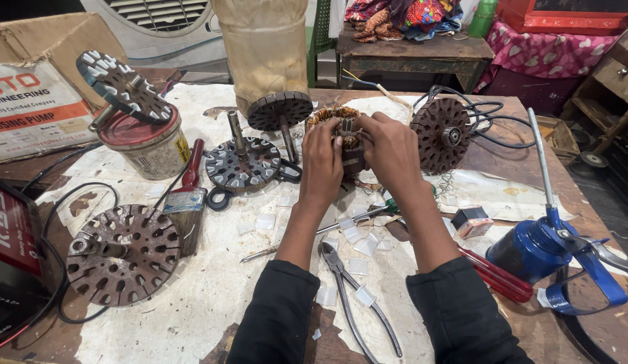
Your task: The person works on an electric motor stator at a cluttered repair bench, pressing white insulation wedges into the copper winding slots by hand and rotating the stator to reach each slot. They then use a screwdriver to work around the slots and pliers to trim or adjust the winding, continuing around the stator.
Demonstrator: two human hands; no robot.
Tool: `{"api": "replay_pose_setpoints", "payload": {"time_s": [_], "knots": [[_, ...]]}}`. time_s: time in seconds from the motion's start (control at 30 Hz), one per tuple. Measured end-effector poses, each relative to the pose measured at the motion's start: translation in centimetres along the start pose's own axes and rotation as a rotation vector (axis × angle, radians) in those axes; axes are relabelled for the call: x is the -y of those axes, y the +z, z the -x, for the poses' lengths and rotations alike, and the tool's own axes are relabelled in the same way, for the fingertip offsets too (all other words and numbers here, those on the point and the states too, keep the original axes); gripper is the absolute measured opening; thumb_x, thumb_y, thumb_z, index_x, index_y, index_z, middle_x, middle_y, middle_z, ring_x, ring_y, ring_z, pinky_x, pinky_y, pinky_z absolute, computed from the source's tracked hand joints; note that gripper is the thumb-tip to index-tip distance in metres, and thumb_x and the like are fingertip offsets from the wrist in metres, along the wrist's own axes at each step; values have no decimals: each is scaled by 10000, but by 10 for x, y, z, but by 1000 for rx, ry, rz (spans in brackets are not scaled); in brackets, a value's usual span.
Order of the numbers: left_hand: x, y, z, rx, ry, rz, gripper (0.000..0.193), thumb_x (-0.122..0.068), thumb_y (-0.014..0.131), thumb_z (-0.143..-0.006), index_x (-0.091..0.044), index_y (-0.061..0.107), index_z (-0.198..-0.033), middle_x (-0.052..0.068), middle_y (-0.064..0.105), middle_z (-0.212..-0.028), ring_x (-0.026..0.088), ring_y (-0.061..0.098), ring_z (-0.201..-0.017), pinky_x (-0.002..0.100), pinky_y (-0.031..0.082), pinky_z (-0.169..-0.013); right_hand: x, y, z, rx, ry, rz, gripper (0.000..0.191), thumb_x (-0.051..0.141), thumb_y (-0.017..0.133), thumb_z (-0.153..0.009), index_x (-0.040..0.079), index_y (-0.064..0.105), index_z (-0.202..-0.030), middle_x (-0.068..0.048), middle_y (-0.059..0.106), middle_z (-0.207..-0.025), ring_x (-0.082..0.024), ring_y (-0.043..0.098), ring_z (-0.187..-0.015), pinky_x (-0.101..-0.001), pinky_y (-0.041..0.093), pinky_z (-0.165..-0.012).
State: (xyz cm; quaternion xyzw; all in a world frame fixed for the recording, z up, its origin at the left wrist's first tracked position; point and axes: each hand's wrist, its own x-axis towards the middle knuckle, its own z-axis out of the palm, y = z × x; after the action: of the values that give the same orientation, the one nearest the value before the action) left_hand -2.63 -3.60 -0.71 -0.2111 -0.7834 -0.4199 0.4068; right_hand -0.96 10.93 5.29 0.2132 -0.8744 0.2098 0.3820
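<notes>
My left hand and my right hand both grip a round motor stator with copper windings in the middle of the workbench. The fingers of both hands meet over its centre and hide most of it. Below my wrists lie pliers and a thin metal rod, with several small white paper pieces scattered around them.
Slotted rotor discs lie at the left, centre and right. A paint tin, a brush, a blue oil can, a red-handled tool, a small box and cardboard boxes surround them.
</notes>
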Motion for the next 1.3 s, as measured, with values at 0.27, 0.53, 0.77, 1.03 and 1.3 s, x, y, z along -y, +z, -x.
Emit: {"api": "replay_pose_setpoints", "payload": {"time_s": [0.27,0.53,0.77,1.03,1.3], "knots": [[5,1,4,3,3,-12,245,-128,452,-1096,-43,525,-1313,186,613,-1270,371,540,-1303,496,359,-1163,3,2,0,-11,9,-3,137,51,706,-874,84,753,-999,-89,695,-900,-339,693,-790,-469,525,-673],[0,2,4,7,-12,-68,348,-74,407,-1085,-74,457,-1430,163,526,-1412,352,505,-1375,490,377,-1174,5,2,-1,-33,50,-54,97,59,719,-880,73,755,-968,-89,699,-956,-320,694,-835,-458,532,-736],[6,3,10,-28,-38,-37,397,-91,414,-1051,-23,441,-1441,184,419,-1523,368,392,-1472,498,303,-1228,6,4,-2,-16,37,-54,88,86,741,-907,37,738,-980,-131,667,-912,-366,668,-816,-478,514,-717],[21,8,10,-35,-103,31,388,-105,405,-1037,-5,475,-1405,185,464,-1514,366,337,-1501,495,261,-1258,-8,11,-8,47,245,-281,117,114,726,-899,16,722,-963,-169,736,-866,-324,723,-797,-434,539,-745],[28,1,6,-34,-130,27,300,-31,438,-1028,-31,590,-1286,131,548,-1419,340,425,-1342,457,350,-1168,-2,34,-7,66,184,-180,116,113,729,-839,5,754,-872,-159,737,-760,-268,735,-683,-384,581,-678]]}}
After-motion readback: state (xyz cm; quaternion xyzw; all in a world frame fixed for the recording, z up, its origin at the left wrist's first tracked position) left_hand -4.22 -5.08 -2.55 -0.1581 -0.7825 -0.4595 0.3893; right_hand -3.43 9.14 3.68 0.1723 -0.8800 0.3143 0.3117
